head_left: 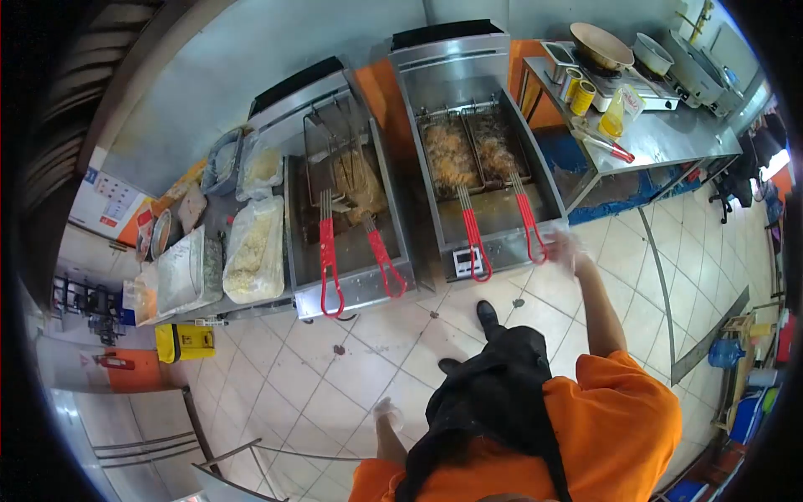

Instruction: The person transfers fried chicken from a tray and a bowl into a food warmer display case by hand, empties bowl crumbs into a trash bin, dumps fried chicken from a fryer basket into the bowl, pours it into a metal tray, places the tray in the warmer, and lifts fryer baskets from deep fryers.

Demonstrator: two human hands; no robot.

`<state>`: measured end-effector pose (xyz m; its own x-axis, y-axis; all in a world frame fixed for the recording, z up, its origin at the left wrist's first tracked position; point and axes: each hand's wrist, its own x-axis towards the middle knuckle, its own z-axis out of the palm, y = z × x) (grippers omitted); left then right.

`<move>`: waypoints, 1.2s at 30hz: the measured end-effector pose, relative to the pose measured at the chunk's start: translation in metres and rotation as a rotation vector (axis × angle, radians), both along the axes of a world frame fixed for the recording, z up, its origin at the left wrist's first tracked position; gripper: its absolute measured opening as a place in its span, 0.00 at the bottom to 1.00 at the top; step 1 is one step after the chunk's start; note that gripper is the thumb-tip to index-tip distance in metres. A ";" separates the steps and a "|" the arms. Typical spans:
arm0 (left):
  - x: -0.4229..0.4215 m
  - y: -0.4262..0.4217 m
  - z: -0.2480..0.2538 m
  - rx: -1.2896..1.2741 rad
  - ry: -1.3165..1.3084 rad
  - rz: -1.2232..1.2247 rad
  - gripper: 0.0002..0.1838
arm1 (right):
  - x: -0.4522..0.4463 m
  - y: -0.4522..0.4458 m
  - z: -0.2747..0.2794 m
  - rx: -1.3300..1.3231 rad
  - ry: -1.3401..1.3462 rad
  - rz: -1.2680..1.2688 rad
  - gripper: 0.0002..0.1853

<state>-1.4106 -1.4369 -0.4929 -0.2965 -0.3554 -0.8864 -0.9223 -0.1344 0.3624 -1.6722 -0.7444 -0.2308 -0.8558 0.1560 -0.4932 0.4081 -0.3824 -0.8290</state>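
My right hand (566,251), in a clear plastic glove, is beside the looped end of a red fryer basket handle (529,226). Glare on the glove hides whether its fingers touch or grip it. That basket (498,159) sits in bubbling oil with browned food inside. Left of it, a second basket (450,155) with a red handle (473,238) holds more frying food in the same fryer (502,251). My left hand (387,412), also gloved, hangs low over the floor, away from the fryers, fingers loosely apart and holding nothing.
Another fryer (309,301) on the left holds two red-handled baskets. Beside it stand trays of pale flour or breading (255,251). At right, a steel table (669,146) bears a pan (600,46), tongs (615,151) and a yellow squeeze bottle (613,117). Tiled floor (335,376) lies below.
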 end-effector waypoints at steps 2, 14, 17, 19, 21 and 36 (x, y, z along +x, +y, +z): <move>-0.020 0.013 0.025 -0.175 0.088 -0.306 0.17 | -0.036 -0.040 0.036 -0.275 -0.061 0.084 0.22; -0.067 0.130 0.058 -0.126 0.121 -0.126 0.20 | -0.082 -0.028 0.129 -0.458 0.017 0.054 0.10; -0.071 0.149 0.087 -0.159 0.006 -0.167 0.21 | -0.064 -0.025 0.151 -0.572 0.047 0.045 0.07; -0.064 0.152 0.105 -0.262 0.117 -0.519 0.21 | -0.055 -0.027 0.175 -0.501 0.036 0.069 0.07; -0.068 0.152 0.105 -0.317 0.175 -0.669 0.21 | -0.051 -0.030 0.191 -0.452 0.035 0.077 0.08; -0.054 0.135 0.106 -0.258 0.236 -0.483 0.17 | -0.076 -0.007 0.190 -0.640 0.168 0.109 0.09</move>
<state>-1.4651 -1.3018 -0.3871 -0.6564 -0.3267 -0.6800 -0.7479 0.4000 0.5298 -1.7477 -0.7516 -0.0405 -0.9233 -0.2150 -0.3182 0.3575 -0.7839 -0.5077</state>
